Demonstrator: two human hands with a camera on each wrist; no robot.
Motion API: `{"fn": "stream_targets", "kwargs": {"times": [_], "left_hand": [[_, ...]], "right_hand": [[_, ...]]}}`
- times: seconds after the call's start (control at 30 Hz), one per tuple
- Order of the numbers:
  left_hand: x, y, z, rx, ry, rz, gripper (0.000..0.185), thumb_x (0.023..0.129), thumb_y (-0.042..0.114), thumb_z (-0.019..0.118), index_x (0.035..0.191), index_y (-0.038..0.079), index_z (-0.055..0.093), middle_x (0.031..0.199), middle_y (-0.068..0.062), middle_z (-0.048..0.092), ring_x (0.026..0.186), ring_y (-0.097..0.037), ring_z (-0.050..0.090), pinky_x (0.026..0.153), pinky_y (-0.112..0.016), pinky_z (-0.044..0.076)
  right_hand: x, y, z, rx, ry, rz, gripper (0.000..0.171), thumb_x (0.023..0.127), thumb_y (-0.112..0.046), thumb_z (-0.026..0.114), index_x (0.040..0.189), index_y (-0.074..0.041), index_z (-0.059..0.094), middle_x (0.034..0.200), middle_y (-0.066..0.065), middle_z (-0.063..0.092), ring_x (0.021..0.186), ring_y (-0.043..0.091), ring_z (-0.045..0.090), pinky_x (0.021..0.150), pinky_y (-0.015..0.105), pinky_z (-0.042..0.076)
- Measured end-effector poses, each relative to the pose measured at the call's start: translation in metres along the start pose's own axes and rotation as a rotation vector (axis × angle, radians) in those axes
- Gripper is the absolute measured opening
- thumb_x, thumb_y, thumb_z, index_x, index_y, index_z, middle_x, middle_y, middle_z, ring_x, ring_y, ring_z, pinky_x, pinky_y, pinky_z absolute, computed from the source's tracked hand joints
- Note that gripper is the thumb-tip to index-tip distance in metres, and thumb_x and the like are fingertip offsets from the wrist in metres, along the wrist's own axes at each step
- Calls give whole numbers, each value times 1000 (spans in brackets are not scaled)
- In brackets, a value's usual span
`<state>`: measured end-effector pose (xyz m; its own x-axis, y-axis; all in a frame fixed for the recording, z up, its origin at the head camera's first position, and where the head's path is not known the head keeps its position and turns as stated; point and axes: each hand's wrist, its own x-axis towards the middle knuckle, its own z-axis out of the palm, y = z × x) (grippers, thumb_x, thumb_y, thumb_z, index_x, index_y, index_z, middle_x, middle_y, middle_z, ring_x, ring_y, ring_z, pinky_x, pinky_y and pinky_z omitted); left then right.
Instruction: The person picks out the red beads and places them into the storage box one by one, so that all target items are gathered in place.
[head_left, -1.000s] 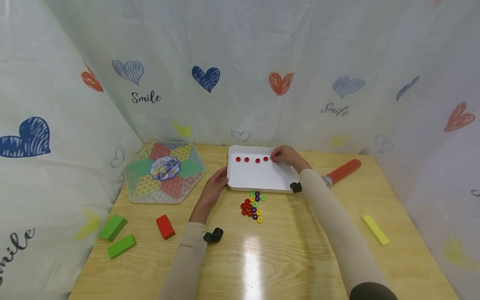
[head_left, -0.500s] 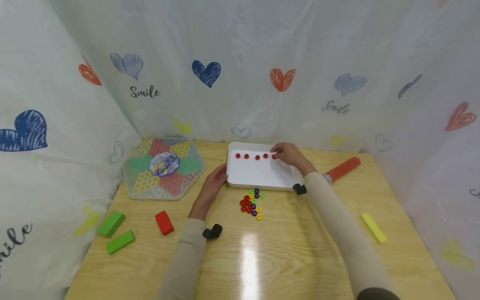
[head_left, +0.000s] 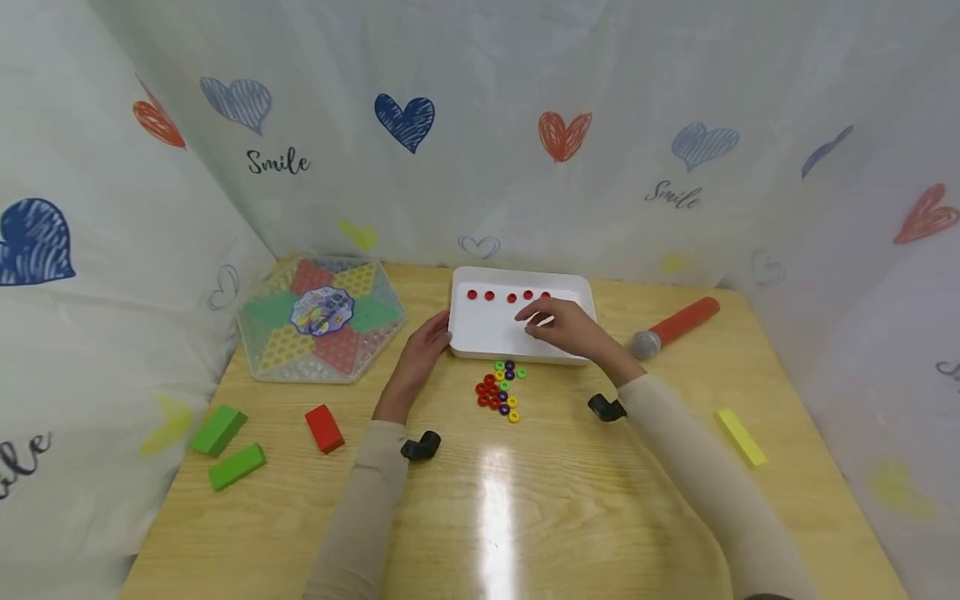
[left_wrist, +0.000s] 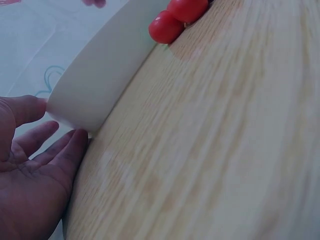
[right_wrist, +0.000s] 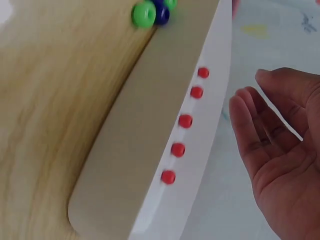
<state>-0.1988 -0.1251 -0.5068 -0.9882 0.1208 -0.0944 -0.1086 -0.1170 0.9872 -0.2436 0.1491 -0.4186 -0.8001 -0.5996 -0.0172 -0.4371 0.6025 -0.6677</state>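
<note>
A white tray (head_left: 487, 337) lies on the table with several red beads (head_left: 512, 297) in a row along its far side. My left hand (head_left: 422, 354) rests at the tray's left end. In the left wrist view, the thumb and fingertips touch the tray's outer wall (left_wrist: 100, 70). Over the right part of the tray hovers my right hand (head_left: 566, 327), its fingers loosely bent and nothing between them; the right wrist view shows it apart from the beads (right_wrist: 185, 121). Just before the tray lies a loose group of red, yellow, green and purple beads (head_left: 493, 389).
A clear hexagonal game board (head_left: 322, 321) lies at the left. Nearer are two green blocks (head_left: 217, 430) and a red block (head_left: 324, 428). On the right are a red microphone (head_left: 682, 323) and a yellow block (head_left: 740, 437). A curtain (head_left: 480, 183) stands behind the table.
My right hand has let go of the rightmost red bead in the row and drawn back toward me and slightly left. My left hand stays at the tray; the head view has tilted down slightly.
</note>
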Motion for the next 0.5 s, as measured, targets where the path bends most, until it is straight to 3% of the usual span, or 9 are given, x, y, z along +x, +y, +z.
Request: {"fn": "stream_targets", "kwargs": {"times": [0.27, 0.5], "left_hand": [[0, 1, 0, 9, 3, -9, 50, 101, 10, 49, 149, 8, 36, 151, -13, 38, 138, -23, 38, 113, -36, 36], [2, 1, 1, -3, 10, -17, 50, 101, 10, 50, 149, 8, 36, 151, -12, 38, 138, -22, 38, 113, -35, 36]], "right_hand": [[-10, -22, 32, 52, -131, -148, 22, 92, -7, 65, 113, -6, 68, 110, 8, 68, 93, 13, 64, 81, 26, 57], [-10, -37, 60, -111, -224, -205, 23, 92, -11, 66, 114, -8, 69, 111, 2, 66, 95, 16, 61, 84, 31, 53]]}}
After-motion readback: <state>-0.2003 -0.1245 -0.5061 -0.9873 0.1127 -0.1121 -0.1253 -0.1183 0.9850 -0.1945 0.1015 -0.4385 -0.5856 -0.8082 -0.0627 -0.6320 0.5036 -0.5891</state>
